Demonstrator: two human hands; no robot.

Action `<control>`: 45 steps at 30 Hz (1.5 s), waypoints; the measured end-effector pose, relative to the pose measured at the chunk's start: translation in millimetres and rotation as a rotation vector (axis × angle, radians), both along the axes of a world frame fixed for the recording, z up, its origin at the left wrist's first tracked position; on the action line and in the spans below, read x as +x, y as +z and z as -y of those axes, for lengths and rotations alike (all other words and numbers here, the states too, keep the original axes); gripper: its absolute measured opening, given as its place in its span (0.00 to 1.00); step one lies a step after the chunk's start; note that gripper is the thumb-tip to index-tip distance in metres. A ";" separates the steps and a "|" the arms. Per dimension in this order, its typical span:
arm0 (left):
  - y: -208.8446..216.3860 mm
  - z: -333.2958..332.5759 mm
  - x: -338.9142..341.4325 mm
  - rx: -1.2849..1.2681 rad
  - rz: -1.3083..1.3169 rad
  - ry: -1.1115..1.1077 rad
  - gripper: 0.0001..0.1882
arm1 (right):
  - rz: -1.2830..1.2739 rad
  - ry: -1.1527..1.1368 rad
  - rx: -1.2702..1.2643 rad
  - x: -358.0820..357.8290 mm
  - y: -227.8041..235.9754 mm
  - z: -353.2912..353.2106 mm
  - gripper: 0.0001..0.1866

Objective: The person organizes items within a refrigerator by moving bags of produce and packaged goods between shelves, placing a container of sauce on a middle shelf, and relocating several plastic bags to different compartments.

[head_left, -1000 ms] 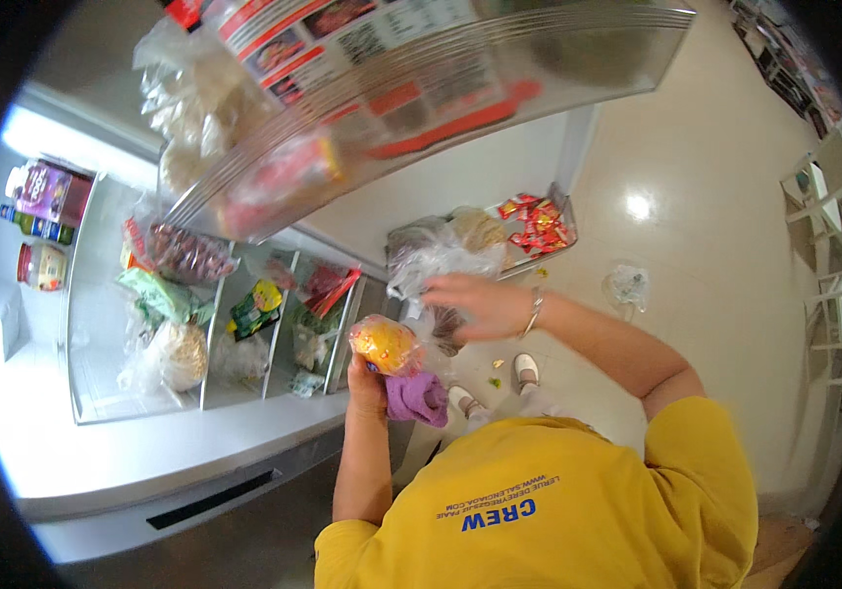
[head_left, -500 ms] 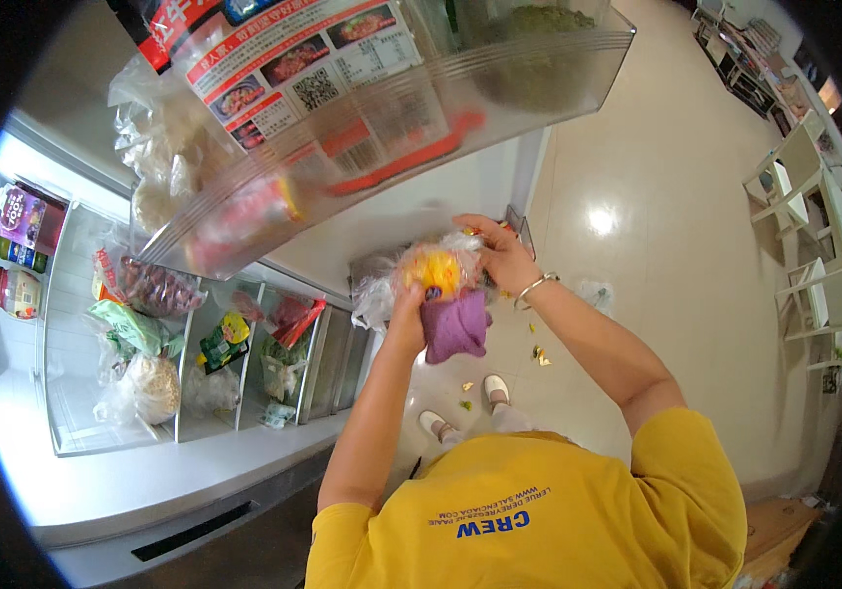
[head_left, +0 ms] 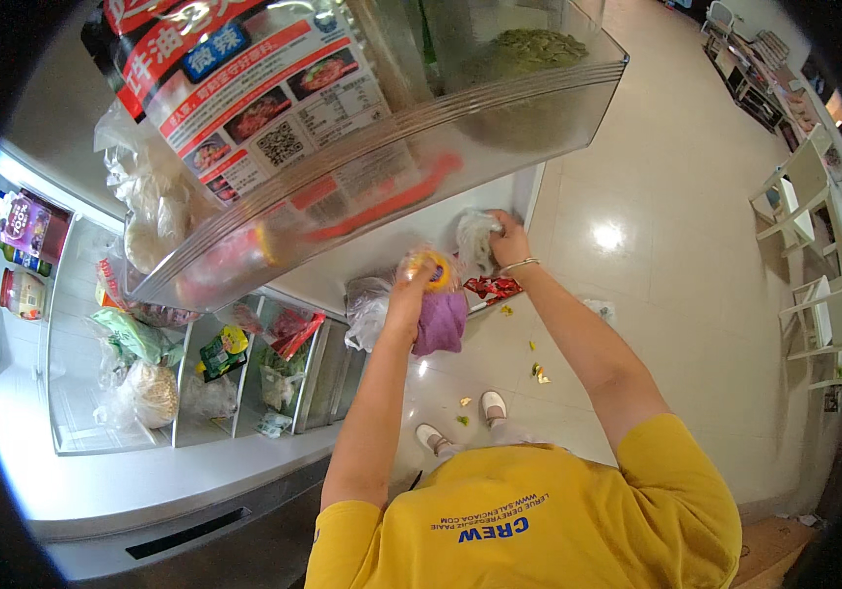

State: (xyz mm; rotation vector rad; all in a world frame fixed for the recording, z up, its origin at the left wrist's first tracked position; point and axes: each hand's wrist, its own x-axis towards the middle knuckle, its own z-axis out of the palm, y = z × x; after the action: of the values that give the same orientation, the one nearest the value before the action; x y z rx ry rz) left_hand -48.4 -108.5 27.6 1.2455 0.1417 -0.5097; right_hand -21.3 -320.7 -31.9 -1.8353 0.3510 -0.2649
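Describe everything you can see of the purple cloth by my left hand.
The purple cloth is plain, with no pattern that I can make out, and looks like soft, matte fabric. It is bunched rather than spread flat, hanging below the yellow-orange wrapped item at the left hand, in front of the open fridge door. Its upper part meets that item and the hand, though the exact grip is hidden. Its lower edge looks loose.
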 end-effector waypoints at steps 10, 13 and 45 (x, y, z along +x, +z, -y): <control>-23.0 69.7 11.4 1.253 0.381 -0.514 0.41 | -0.158 0.344 -0.091 11.0 -26.5 35.0 0.27; -31.9 81.0 8.4 1.323 0.420 -0.588 0.41 | -0.041 0.342 0.008 -3.6 -11.2 48.4 0.21; -11.5 -4.7 -37.9 1.256 0.414 -0.669 0.22 | 0.292 0.549 -0.633 -77.3 13.5 -53.9 0.09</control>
State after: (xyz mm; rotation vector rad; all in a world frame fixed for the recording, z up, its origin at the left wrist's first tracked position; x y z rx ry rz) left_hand -86.4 -103.8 16.0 2.6358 -0.3931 -0.7473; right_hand -98.6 -266.8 -18.4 -2.3804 -0.4969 -0.2714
